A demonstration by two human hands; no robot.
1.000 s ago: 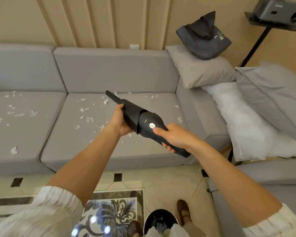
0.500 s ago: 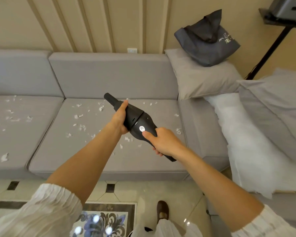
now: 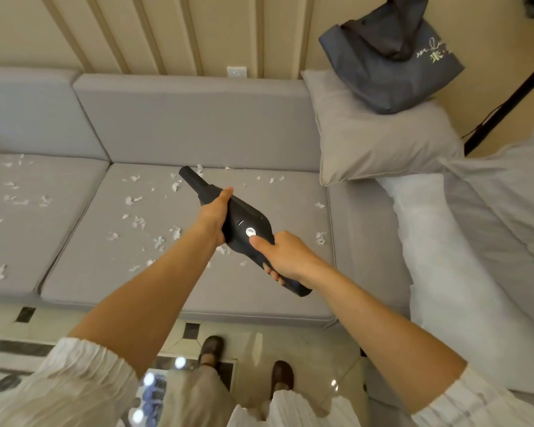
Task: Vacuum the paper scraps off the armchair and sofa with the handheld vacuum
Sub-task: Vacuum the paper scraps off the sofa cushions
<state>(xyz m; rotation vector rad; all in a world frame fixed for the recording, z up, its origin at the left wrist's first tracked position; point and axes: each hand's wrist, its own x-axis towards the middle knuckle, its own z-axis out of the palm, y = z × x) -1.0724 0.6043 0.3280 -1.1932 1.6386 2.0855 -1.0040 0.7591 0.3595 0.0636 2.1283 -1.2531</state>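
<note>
A black handheld vacuum (image 3: 247, 223) hangs in the air above the grey sofa seat (image 3: 259, 288), nozzle pointing up-left toward the backrest. My right hand (image 3: 285, 257) grips its rear handle, thumb lying next to the round white button. My left hand (image 3: 215, 215) wraps around the body just behind the nozzle. White paper scraps (image 3: 139, 221) lie scattered over the middle seat cushion and the left cushion (image 3: 13, 198). The nozzle tip is above the scraps, not touching the cushion.
A grey pillow (image 3: 379, 143) leans at the sofa's right end with a dark bag (image 3: 389, 57) on it. White and grey bedding (image 3: 463, 257) is piled at the right. A black stand leg (image 3: 506, 106) rises behind it. Tiled floor and my shoes (image 3: 210, 349) are below.
I have stepped closer to the sofa, so the view now looks more steeply down on the seat. Both hands keep their hold on the vacuum, which has moved forward over the cushion.
</note>
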